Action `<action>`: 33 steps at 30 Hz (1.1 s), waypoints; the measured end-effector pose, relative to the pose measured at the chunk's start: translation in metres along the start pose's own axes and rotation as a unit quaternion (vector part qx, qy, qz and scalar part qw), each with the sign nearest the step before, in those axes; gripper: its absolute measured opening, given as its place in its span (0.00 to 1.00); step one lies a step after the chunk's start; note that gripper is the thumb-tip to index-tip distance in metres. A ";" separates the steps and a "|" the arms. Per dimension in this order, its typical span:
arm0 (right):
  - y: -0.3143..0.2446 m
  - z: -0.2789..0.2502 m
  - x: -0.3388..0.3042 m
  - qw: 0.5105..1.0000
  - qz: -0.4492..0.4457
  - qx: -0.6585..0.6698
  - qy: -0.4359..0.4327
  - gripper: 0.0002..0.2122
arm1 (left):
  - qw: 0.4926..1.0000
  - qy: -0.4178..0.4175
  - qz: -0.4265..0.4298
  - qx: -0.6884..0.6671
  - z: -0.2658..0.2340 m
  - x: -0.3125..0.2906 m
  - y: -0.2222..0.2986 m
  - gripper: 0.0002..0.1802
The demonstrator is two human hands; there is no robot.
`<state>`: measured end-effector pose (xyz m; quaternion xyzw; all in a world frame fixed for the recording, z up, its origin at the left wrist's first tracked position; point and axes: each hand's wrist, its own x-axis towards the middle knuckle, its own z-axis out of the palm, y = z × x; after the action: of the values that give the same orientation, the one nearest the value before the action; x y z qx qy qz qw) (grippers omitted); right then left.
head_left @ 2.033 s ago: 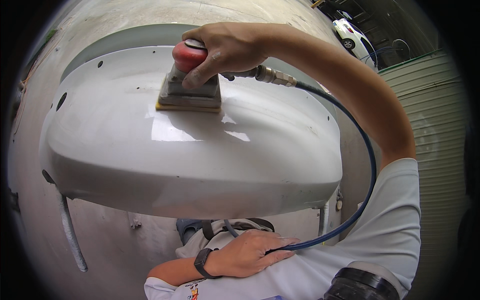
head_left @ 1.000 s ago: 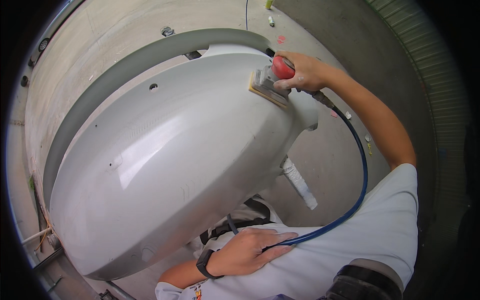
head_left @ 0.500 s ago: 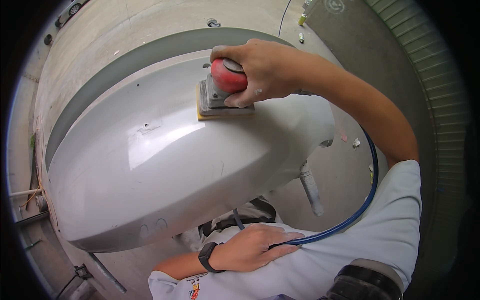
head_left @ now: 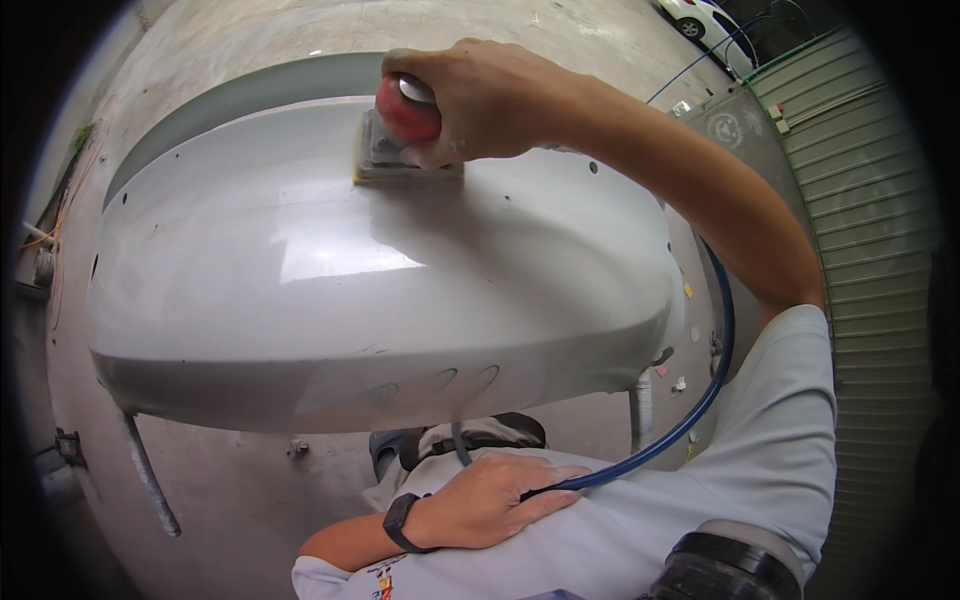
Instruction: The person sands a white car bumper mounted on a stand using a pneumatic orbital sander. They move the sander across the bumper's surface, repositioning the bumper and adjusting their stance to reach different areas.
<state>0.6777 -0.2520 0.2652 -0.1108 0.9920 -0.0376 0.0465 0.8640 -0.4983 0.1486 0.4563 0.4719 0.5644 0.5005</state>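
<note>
My right hand [head_left: 490,100] is wrapped round the red top of a sander [head_left: 410,108]. The sander's grey rectangular base, with a yellowish edge, lies flat against the far upper part of a large curved grey panel [head_left: 350,320] that looks like a car bumper. Held against my body, my left hand [head_left: 485,500] has a blue hose [head_left: 700,415] passing between thumb and fingers. The hose loops up on the right and goes behind my right arm; its connection to the sander is hidden. Small holes and green curved marks show on the panel.
Wrapped stand legs [head_left: 155,480] [head_left: 640,415] come out below the panel. A ribbed metal wall [head_left: 860,230] runs along the right, with a white car [head_left: 710,30] at the far right. Scraps lie on the concrete floor. A black round item [head_left: 725,570] sits close at the lower right.
My view has turned, so the panel now appears more level and the white car shows at the far right. The sander appears further left and higher in view. My left hand keeps the hose.
</note>
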 end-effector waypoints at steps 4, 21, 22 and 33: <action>-0.018 0.000 0.019 0.999 -0.007 0.024 -0.020 0.31 | 0.997 0.050 0.042 -0.035 -0.006 -0.017 -0.001 0.21; -0.105 -0.010 0.121 0.997 -0.070 -0.025 -0.021 0.32 | 0.991 0.085 0.084 -0.056 -0.040 -0.062 -0.010 0.22; -0.111 -0.011 0.127 0.995 -0.083 0.031 -0.054 0.33 | 0.992 0.080 0.075 -0.061 -0.043 -0.065 -0.010 0.22; -0.172 0.001 0.231 0.970 -0.115 0.113 -0.184 0.37 | 0.992 0.082 0.083 -0.055 -0.056 -0.078 -0.001 0.22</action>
<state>0.4905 -0.4705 0.2595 -0.2236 0.9363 -0.1339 0.2357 0.8153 -0.5802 0.1365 0.4179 0.4401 0.6649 0.4355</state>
